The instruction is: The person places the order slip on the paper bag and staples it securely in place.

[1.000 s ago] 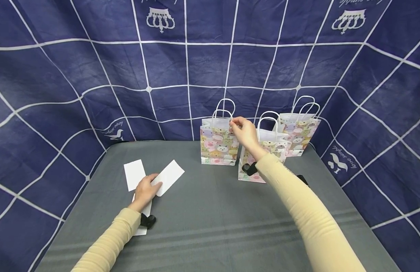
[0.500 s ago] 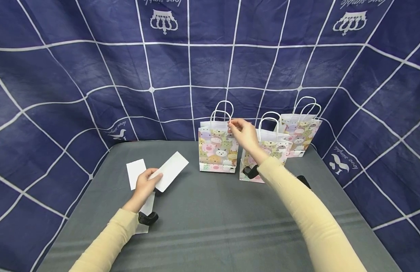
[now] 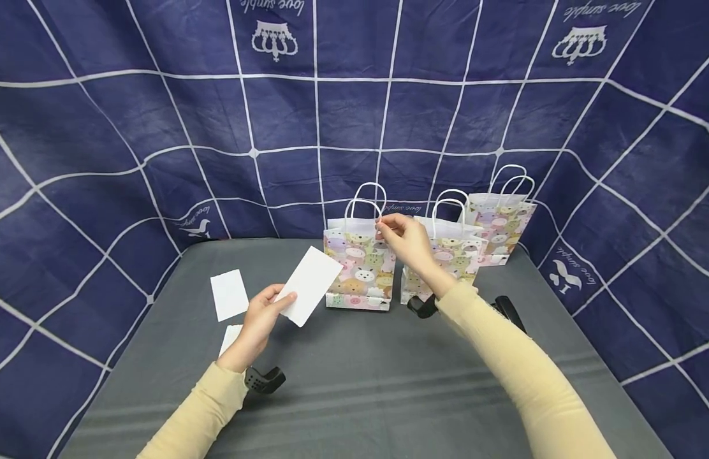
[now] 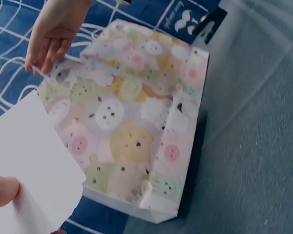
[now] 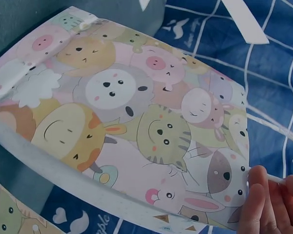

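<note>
In the head view my left hand (image 3: 257,322) holds a white paper card (image 3: 310,285) tilted up off the table, thumb on its face. The left wrist view shows this card (image 4: 34,161) in front of the bag's printed side. My right hand (image 3: 409,242) pinches the white cord handle of a paper gift bag (image 3: 354,268) at its upper right edge. The bag stands upright, printed with cartoon animals. In the right wrist view the cord runs between the thumb and fingers (image 5: 258,195), against the bag's top edge.
Two more animal-print gift bags stand to the right, a nearer one (image 3: 446,255) partly behind the right hand and a farther one (image 3: 500,223). On the grey table (image 3: 331,395) lie a white card (image 3: 229,295) and another (image 3: 231,336), partly hidden by the left wrist. A blue curtain (image 3: 176,115) hangs behind.
My left hand has lifted the card and carried it right, towards the bag. My right hand has drawn the bag nearer and slightly left. The other bags stay put.
</note>
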`<state>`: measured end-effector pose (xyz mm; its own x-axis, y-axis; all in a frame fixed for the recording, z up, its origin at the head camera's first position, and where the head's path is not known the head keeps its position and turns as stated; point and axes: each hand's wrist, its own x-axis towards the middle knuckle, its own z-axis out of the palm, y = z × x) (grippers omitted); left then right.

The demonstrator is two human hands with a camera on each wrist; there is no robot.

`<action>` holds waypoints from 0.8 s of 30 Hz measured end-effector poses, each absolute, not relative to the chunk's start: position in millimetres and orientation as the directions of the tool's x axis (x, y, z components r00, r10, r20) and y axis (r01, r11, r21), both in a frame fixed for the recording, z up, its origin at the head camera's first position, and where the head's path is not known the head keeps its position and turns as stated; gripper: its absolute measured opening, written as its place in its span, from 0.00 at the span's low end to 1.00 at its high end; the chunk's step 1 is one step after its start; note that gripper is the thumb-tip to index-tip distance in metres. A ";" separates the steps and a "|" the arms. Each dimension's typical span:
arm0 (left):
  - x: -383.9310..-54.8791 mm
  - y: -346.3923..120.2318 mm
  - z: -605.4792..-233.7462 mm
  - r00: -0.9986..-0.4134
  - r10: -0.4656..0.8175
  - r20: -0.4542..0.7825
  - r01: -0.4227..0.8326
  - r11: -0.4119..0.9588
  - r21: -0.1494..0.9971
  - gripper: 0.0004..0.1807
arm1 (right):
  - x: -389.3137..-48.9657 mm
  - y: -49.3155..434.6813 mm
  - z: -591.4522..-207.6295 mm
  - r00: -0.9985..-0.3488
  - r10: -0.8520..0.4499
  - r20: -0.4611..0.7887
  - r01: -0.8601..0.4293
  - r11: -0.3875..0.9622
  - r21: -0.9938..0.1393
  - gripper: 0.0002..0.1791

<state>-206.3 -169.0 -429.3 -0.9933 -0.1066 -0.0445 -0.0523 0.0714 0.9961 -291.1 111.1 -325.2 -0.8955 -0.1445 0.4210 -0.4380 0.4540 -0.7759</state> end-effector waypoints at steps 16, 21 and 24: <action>-190.0 -146.9 -433.7 -0.995 -0.076 -0.062 -0.060 -0.025 0.998 0.16 | -251.6 119.3 -325.4 -0.894 -0.176 0.412 -0.447 0.288 -0.847 0.12; -182.1 -139.4 -436.4 -0.997 -0.056 -0.060 -0.057 -0.050 0.997 0.15 | -226.9 119.3 -314.1 -0.890 -0.181 0.419 -0.453 0.239 -0.859 0.11; -176.4 -134.1 -440.2 -0.998 -0.042 -0.052 -0.050 -0.063 0.997 0.16 | -221.2 121.5 -318.5 -0.881 -0.185 0.436 -0.470 0.232 -0.852 0.11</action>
